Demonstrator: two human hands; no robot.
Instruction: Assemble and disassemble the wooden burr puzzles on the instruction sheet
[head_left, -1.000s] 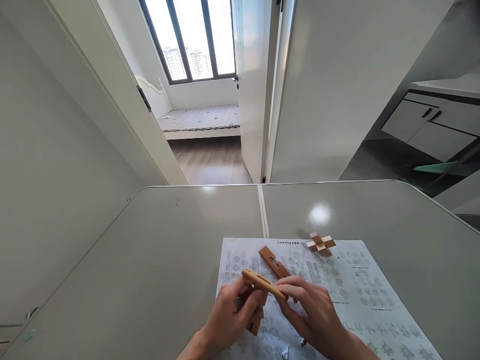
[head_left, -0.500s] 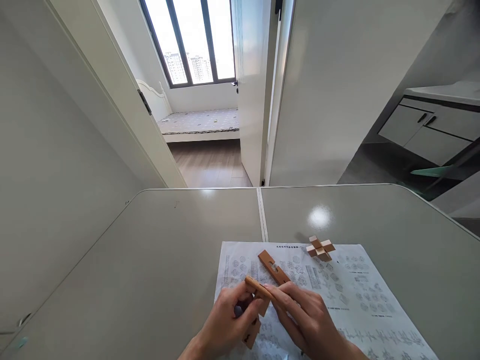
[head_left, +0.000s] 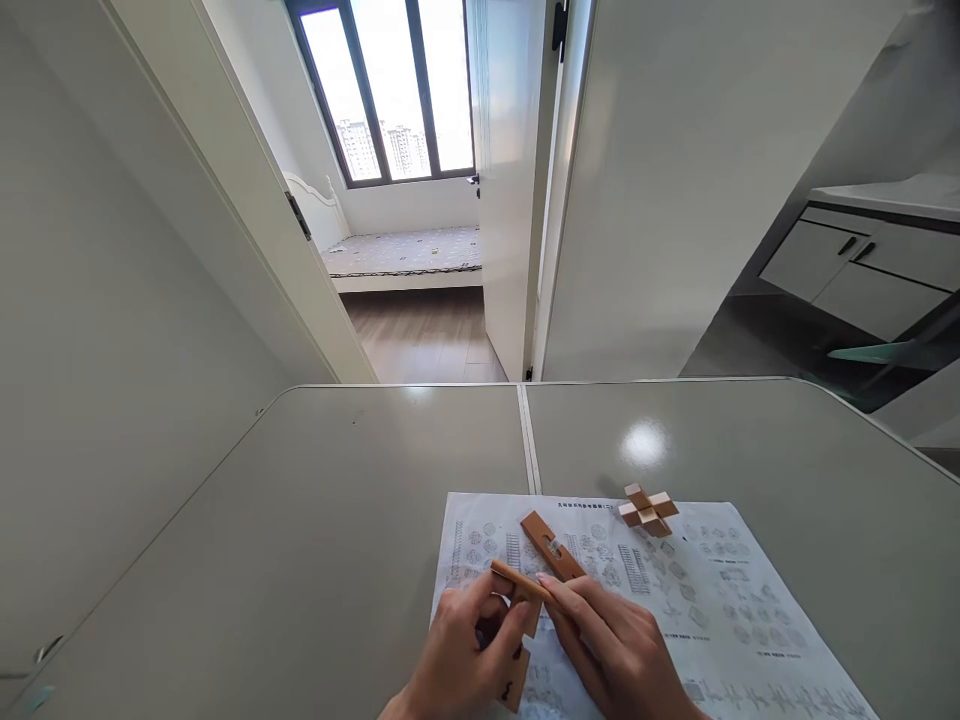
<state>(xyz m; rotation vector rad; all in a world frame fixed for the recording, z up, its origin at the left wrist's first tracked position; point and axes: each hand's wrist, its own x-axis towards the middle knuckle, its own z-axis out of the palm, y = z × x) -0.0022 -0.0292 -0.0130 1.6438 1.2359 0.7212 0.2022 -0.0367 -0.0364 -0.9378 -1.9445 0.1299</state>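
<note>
My left hand (head_left: 461,655) and my right hand (head_left: 611,650) meet low in the middle of the head view, over a printed instruction sheet (head_left: 720,610). Together they pinch a flat notched wooden bar (head_left: 521,582) that crosses a second wooden piece (head_left: 517,680) held upright in my left fingers. Just beyond my right fingers a third slotted wooden bar (head_left: 551,545) lies on the sheet. Farther right, a small pale wooden burr puzzle (head_left: 647,510) shaped like a cross stands on the sheet's top edge.
The sheet lies on a grey folding table (head_left: 315,520) with a centre seam. Beyond the table's far edge an open doorway (head_left: 420,300) leads to a room with a window and a bed. Grey cabinets (head_left: 862,265) stand at the right.
Both hands with the wooden pieces sit slightly lower in the picture than a second ago, and my right fingers have slid left along the bar. The camera has tilted a little.
</note>
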